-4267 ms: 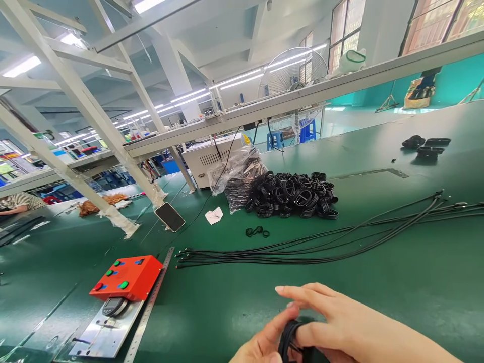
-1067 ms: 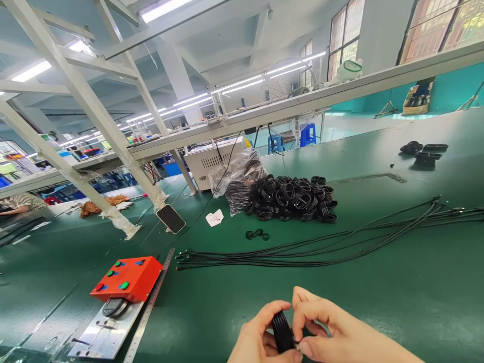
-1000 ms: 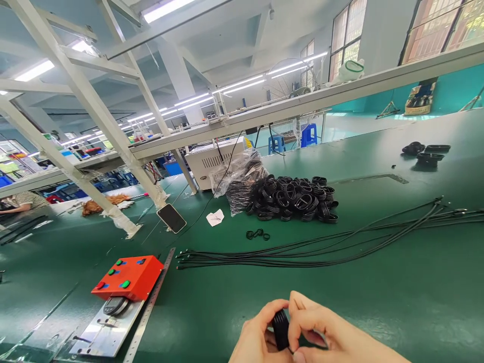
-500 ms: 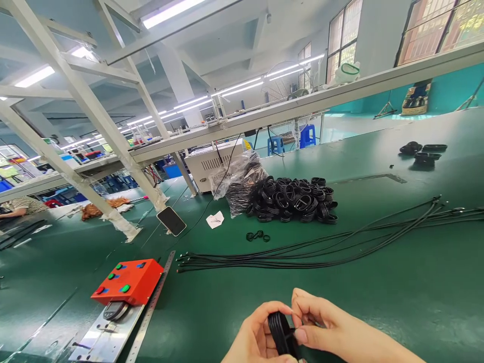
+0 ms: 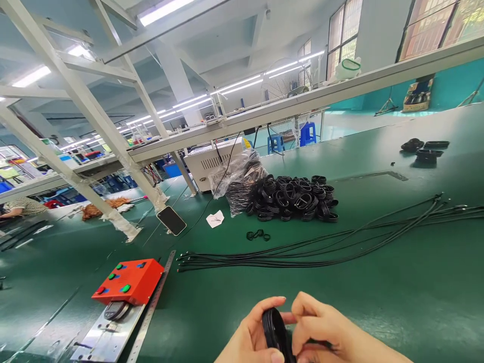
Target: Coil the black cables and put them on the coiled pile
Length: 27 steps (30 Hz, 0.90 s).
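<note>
at the bottom centre of the frame, the left hand (image 5: 247, 337) curled around a black coil (image 5: 276, 333), pinching it between thumb and fingers. the right hand (image 5: 325, 327) pinched at the coil's lower right edge. just above lay long black cables (image 5: 302, 258) on the green counter (image 5: 378, 307), with a heap of black rings (image 5: 291, 199) beyond them at centre.

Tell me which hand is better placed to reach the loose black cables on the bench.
Right, probably: the right hand lies nearer the black cables, while the left hand cradles the black coil.
</note>
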Available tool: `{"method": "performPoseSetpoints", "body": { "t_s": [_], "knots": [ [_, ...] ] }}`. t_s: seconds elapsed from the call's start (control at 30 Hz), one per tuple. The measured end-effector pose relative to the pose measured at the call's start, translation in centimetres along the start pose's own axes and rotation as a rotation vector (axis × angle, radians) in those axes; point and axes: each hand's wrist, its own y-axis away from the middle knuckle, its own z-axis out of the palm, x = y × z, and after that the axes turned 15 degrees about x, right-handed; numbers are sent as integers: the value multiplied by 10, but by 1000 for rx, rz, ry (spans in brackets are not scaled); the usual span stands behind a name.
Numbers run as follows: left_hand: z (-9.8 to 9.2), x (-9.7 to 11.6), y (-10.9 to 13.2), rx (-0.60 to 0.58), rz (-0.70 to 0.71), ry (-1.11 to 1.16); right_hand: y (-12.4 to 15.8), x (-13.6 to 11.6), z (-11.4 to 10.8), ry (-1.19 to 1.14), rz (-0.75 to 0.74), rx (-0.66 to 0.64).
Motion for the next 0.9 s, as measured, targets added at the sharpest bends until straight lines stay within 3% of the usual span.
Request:
{"method": "performPoseSetpoints", "body": {
  "t_s": [0.13,0.27,0.43,0.6,0.9],
  "knots": [
    [0,-3,-2,-84,-55,7,-7,-3,-3,283,-139,-76],
    [6,-4,-3,-88,-102,60,-14,-7,0,358,-198,-42],
    [1,-9,-7,-8,-95,92,-10,-6,2,85,-4,32],
    [-5,-8,-11,-42,-47,-75,-8,-7,4,147,90,71],
    [5,-12,-8,342,13,-283,-6,-28,10,-105,207,-37]
  ]
}}
